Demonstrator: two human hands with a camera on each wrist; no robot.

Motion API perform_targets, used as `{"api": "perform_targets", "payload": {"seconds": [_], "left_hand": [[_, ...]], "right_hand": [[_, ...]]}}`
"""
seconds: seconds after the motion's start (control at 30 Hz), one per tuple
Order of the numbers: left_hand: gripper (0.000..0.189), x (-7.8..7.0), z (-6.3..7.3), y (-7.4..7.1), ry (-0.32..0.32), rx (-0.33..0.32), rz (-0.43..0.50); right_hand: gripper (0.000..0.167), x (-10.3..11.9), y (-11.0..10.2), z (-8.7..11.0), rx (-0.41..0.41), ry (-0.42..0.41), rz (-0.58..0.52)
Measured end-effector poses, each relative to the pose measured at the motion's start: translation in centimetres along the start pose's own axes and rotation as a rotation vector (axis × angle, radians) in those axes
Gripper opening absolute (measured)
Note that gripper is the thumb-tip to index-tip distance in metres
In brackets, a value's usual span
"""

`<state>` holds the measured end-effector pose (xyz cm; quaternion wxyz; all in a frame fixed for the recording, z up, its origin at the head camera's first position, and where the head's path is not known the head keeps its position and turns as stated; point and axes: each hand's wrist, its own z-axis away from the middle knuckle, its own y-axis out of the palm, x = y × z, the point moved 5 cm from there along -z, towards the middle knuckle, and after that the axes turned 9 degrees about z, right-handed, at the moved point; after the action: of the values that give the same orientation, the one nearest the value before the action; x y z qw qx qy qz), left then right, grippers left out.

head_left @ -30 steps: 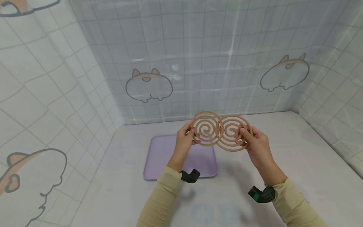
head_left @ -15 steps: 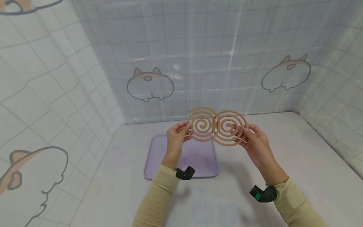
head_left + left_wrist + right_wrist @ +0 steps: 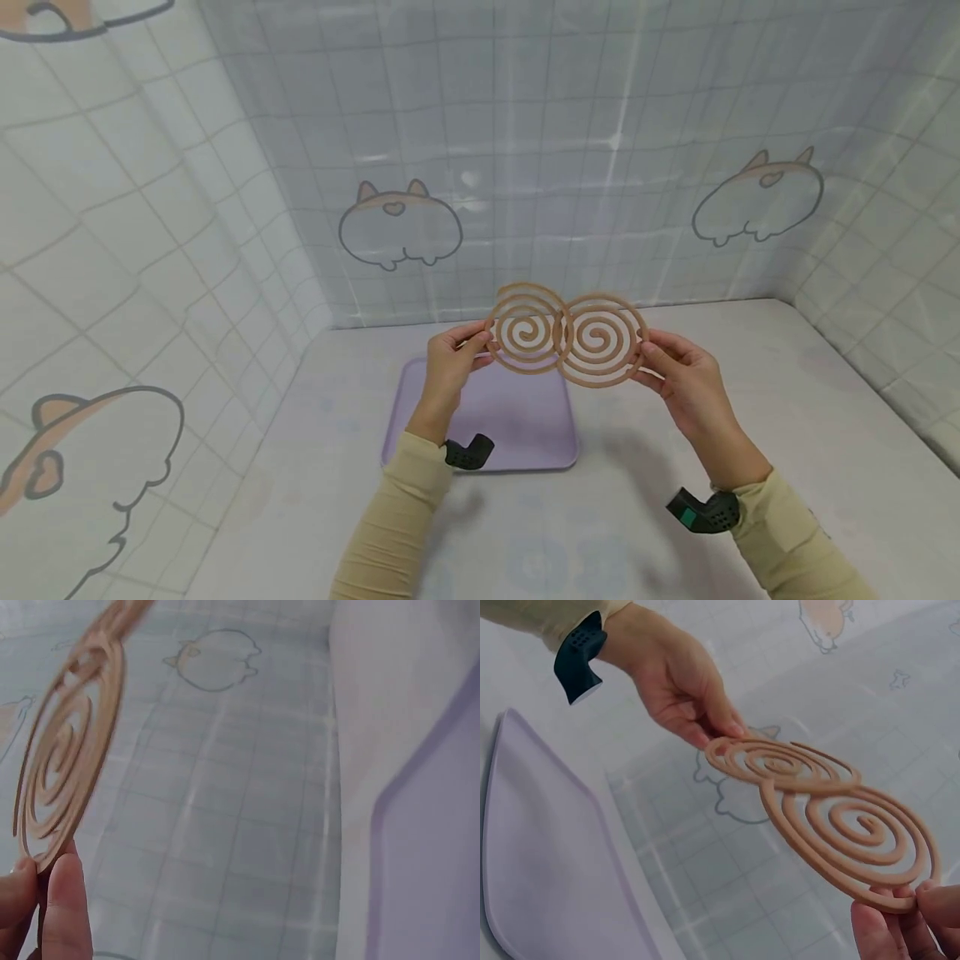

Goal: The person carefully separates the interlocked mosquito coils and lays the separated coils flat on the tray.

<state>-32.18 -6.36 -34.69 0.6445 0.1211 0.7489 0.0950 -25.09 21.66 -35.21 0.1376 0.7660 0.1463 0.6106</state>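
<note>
Two tan mosquito coils are held in the air side by side, their inner edges crossing each other. My left hand (image 3: 450,367) pinches the left coil (image 3: 527,336) at its outer left edge, between thumb and fingers. The right coil (image 3: 597,337) is pinched at its outer right edge by my right hand (image 3: 692,379). In the left wrist view, the left coil (image 3: 58,757) stands almost edge-on above the thumb (image 3: 66,907). From the right wrist, the two spirals look overlapped where they meet, with the right coil (image 3: 866,825) nearer the camera.
A lilac tray (image 3: 517,433) lies on the white table (image 3: 322,500) below and behind the left hand. Tiled-pattern sheets with cartoon animals form a back wall (image 3: 555,167) and side walls. Each wrist carries a black mount (image 3: 471,452).
Both coils have shifted left and a little upward. My left hand has moved left with them. My right hand's fingers, earlier reaching behind the right coil, now grip nearer its outer edge.
</note>
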Motion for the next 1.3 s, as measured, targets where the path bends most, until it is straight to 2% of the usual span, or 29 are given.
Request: {"api": "perform_targets", "payload": {"seconds": [0.1,0.23,0.53,0.67,0.8,0.9,1.03,1.17,1.3], "left_hand": [[0.022,-0.6,-0.1,-0.4,0.047,0.024,-0.066],[0.019,-1.5,-0.4,-0.5,0.126,0.087,-0.192],[0.017,-4.6,-0.6,-0.3,0.305,0.233,-0.677],[0.017,-5.8,-0.4,0.0,0.387,0.295,-0.895],[0.015,-6.6,0.0,0.2,0.433,0.344,-1.093],[0.014,-6.6,0.1,0.2,0.446,0.367,-1.216],[0.012,-6.1,0.3,-0.2,0.477,0.361,-1.363],[0.010,-4.8,0.6,-1.1,0.500,0.326,-1.421],[0.008,-2.6,1.3,-2.7,0.544,0.307,-1.473]], "right_hand": [[0.019,0.1,0.0,0.0,-0.007,0.018,0.055],[0.016,0.2,-0.1,0.1,-0.024,0.058,0.127],[0.014,-0.1,0.0,0.0,0.016,0.061,0.362],[0.030,-0.3,0.3,-0.1,0.030,0.052,0.465],[0.039,-0.3,0.5,-0.2,0.024,0.043,0.514],[0.040,-0.3,0.5,-0.2,0.014,0.043,0.528],[0.040,-0.3,0.5,-0.3,0.008,0.042,0.530],[0.041,-0.4,0.5,-0.3,-0.002,0.048,0.521],[0.041,-0.5,0.5,-0.4,-0.011,0.052,0.523]]}}
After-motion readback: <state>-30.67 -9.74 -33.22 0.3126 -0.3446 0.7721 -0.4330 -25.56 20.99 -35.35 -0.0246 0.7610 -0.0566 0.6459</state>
